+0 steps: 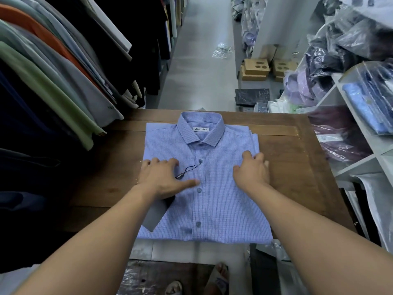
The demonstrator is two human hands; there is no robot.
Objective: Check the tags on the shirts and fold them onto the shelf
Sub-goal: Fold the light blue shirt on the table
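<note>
Atop the shirt [212,209], left hand [161,177] and right hand [252,171] press, fingers [170,161] flat, tag [152,218] half-hidden

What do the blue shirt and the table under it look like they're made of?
Blue shirt: thin woven cloth, likely cotton or a blend, matte, with a fine check pattern. Table: dark brown wood or veneer, grain and panel lines showing, slight sheen.
</note>
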